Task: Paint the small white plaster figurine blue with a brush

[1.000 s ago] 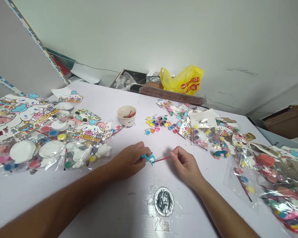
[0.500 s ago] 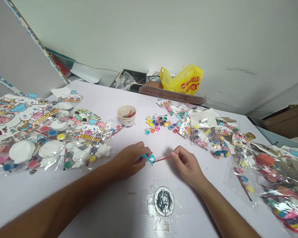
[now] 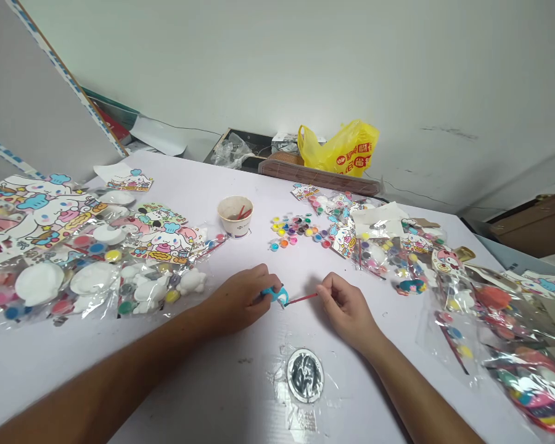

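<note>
My left hand (image 3: 254, 296) is closed on a small blue-and-white figurine (image 3: 278, 296), its fingers hiding the left part. Between the thumb and fingers of my right hand (image 3: 346, 305) is a thin red paintbrush (image 3: 304, 298). The brush points left, and its dark tip meets the figurine's lower right side, near a white patch. Beyond the hands lies a cluster of small paint pots (image 3: 296, 229) in many colours. A paper cup (image 3: 235, 217) with red sticks leaning inside stands behind my left hand.
Clear packets with white figurines and paints (image 3: 92, 280) cover the table's left side. More packets (image 3: 383, 246) and painted pieces in bags (image 3: 536, 382) lie on the right. A round dark disc (image 3: 305, 375) is taped down in front. A yellow plastic bag (image 3: 340, 151) sits behind the table.
Both hands stay almost in place. The brush tip has shifted very slightly against the figurine, which seems turned a little in my left hand.
</note>
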Motion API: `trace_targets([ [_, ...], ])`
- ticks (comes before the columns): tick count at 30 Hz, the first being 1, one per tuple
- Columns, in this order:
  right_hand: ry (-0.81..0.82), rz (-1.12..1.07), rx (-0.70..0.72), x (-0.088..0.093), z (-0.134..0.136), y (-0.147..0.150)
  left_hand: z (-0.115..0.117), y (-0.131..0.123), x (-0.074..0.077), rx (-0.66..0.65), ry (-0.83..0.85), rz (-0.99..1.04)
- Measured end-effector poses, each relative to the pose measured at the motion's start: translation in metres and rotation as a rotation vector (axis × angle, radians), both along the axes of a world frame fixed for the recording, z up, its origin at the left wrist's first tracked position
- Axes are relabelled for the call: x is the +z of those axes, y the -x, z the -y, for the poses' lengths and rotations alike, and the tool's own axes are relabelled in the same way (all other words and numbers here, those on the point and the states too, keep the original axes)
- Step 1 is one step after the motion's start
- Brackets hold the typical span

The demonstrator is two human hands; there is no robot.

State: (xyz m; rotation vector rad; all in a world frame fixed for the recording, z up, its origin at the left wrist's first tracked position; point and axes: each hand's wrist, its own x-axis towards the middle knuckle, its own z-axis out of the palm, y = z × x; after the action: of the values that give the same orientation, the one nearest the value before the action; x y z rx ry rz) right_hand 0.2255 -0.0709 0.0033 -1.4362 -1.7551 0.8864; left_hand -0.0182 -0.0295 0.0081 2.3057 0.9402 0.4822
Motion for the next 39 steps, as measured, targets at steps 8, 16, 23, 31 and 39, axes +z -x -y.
trace_targets([
  [8, -0.036, 0.02, -0.015, 0.0, 0.0001, 0.0022, 0.0004, -0.0008, 0.001, 0.005, 0.008, -0.003],
  [16, -0.041, 0.029, -0.025, 0.0004, 0.0, 0.0024, 0.0, -0.0003, 0.0007, -0.004, 0.001, 0.0],
  [23, -0.048, 0.029, -0.033, -0.0012, 0.0012, 0.0035, 0.0005, -0.0007, 0.0008, 0.007, 0.007, -0.004],
  [31, -0.053, 0.027, -0.045, -0.0017, 0.0011, 0.0049, 0.0006, -0.0015, 0.0015, 0.008, 0.01, 0.025],
  [39, -0.061, 0.031, -0.056, -0.0001, 0.0017, 0.0071, 0.0009, -0.0007, 0.0002, 0.013, 0.012, 0.034],
])
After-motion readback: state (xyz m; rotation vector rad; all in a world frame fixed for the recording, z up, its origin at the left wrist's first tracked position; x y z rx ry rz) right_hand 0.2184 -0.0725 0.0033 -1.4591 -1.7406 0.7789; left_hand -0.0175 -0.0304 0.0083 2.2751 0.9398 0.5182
